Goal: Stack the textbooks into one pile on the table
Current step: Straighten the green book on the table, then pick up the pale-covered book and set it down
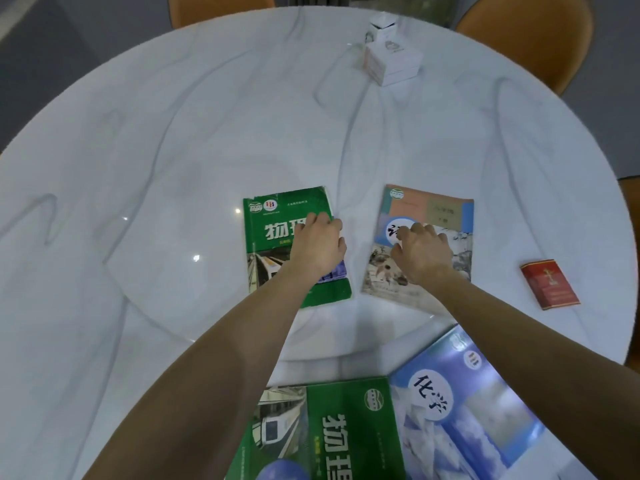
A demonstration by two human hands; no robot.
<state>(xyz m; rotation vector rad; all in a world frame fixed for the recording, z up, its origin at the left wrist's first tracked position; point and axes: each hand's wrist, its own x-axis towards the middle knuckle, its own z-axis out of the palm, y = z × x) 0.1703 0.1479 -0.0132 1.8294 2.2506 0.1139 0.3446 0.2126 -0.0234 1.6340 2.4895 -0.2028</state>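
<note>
Several textbooks lie flat and apart on the round white marble table [173, 133]. A green book [273, 233] sits mid-table, and my left hand [317, 244] rests on its right edge with the fingers curled over the side. Right of it lies a beige and blue illustrated book [446, 216]; my right hand [420, 252] lies on its cover, fingers bent. Near the front edge are a second green book [346, 427] and a blue and white book [467, 410], side by side and touching.
A small red booklet [549, 284] lies at the right. White boxes [393, 58] stand at the far side. Orange chairs [533, 32] ring the back of the table. A blue rounded object [282, 471] shows at the bottom edge.
</note>
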